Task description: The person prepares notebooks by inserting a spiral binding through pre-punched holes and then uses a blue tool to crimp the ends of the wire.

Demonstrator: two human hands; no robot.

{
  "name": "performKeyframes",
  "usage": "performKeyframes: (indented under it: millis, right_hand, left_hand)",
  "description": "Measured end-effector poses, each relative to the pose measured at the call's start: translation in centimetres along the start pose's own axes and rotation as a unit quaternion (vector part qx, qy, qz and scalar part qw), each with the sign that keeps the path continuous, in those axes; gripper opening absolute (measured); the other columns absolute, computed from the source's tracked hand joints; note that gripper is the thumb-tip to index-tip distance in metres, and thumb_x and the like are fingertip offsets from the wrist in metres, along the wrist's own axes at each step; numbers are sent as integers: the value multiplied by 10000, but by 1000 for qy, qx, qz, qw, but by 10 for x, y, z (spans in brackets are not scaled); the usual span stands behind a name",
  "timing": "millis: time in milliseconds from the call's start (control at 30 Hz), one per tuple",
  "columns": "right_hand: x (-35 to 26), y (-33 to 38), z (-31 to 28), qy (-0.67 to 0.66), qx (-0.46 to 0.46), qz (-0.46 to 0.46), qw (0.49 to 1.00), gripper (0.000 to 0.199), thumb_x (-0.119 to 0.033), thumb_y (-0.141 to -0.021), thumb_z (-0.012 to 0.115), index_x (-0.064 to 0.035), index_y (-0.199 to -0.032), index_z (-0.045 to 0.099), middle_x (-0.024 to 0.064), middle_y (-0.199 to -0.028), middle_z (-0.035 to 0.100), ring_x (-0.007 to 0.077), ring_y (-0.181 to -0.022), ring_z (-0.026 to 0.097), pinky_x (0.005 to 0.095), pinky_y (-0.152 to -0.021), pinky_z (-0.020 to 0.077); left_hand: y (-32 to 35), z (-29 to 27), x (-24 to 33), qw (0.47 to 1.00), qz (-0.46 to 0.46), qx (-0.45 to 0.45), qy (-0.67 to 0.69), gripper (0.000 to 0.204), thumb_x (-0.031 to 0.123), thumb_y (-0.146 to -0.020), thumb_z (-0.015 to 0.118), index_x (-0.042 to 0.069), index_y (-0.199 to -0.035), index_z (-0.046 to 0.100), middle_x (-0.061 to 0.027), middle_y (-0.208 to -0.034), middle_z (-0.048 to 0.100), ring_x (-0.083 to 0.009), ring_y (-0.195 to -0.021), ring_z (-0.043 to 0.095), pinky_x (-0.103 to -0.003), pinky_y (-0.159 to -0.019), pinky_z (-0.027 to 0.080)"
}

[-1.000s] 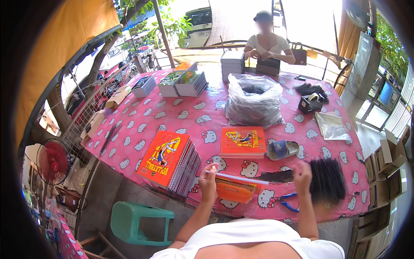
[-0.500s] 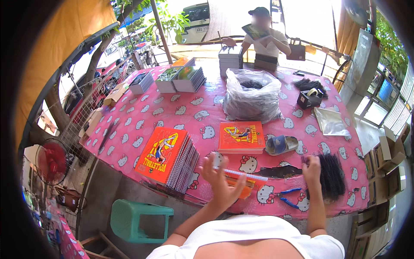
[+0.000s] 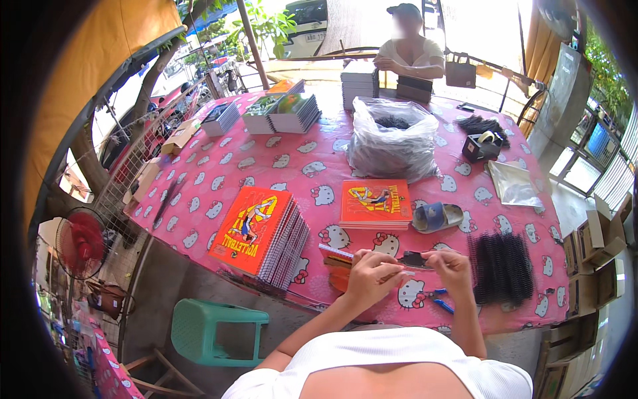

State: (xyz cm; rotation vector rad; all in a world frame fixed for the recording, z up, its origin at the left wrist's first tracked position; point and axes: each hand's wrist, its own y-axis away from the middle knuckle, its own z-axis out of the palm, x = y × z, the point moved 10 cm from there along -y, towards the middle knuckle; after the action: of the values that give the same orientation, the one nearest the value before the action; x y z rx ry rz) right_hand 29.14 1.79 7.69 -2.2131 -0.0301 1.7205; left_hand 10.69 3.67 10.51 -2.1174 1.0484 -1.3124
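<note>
My left hand (image 3: pixel 373 276) is closed around a spiral-bound-size notebook (image 3: pixel 337 255) with an orange cover, held edge-up over the table's near side. Just right of it, my right hand (image 3: pixel 453 271) pinches what looks like a thin dark coil (image 3: pixel 420 268) stretched toward the notebook's edge; its detail is too fine to make out. Blue-handled pliers (image 3: pixel 441 302) lie beneath my right wrist, partly hidden. To the right rests a pile of black binding coils (image 3: pixel 502 269). Orange notebooks form a tall stack (image 3: pixel 247 229) at left and a low stack (image 3: pixel 376 203) beyond my hands.
A blue slipper (image 3: pixel 436 218) lies beside the low stack. Farther back stand a plastic bag (image 3: pixel 392 149) of black coils, a tape dispenser (image 3: pixel 481 147) and more book stacks (image 3: pixel 282 116). Another person (image 3: pixel 409 50) is across the table. A green stool (image 3: pixel 216 332) stands at lower left.
My right hand has left the coil pile and come left beside the notebook. My left hand has closed in and turned the notebook. The person opposite has lowered a book.
</note>
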Motion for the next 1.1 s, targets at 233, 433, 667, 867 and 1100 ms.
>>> performKeyframes:
  millis: [233, 433, 667, 867, 1100]
  right_hand:
    - [6, 6, 25, 46, -66, 51, 995, 89, -69, -800, 689, 1, -848, 660, 28, -762, 569, 60, -632, 527, 215, -542, 423]
    - [8, 2, 24, 3, -98, 27, 995, 88, -78, -824, 681, 2, -856, 664, 29, -769, 572, 65, -658, 534, 223, -551, 427]
    - [-16, 8, 35, 171, -185, -15, 968, 103, -68, -787, 693, -30, -883, 682, 97, -778, 615, 201, -649, 602, 296, -570, 455]
    - [-29, 13, 31, 188, -85, -84, 975, 199, -33, -748, 679, -43, -946, 663, 90, -759, 553, 225, -654, 578, 336, -578, 462]
    - [-40, 9, 37, 254, -96, -104, 957, 202, -114, -776, 688, -74, -946, 587, 83, -759, 559, 325, -670, 599, 393, -595, 477]
  left_hand:
    - [-2, -1, 0, 1000, 8, 4, 8, 162, 208, -674, 800, 111, -771, 715, -2, -740, 647, -151, -687, 569, -306, -772, 366]
    - [-2, 0, 1, 1000, 7, 2, -1, 177, 214, -668, 803, 111, -787, 722, -4, -735, 645, -148, -681, 562, -309, -771, 364]
    - [0, -1, 8, 1000, 4, 8, -21, 194, 211, -673, 787, 147, -842, 718, 7, -739, 640, -152, -694, 568, -315, -756, 366]
    - [-1, -1, 4, 999, -13, 23, -23, 114, 114, -710, 726, 130, -798, 655, -9, -770, 649, -188, -735, 594, -324, -761, 383]
    - [2, -1, 1, 1000, 0, 13, 3, 117, 37, -710, 700, 99, -727, 601, -22, -809, 665, -190, -773, 612, -332, -772, 393]
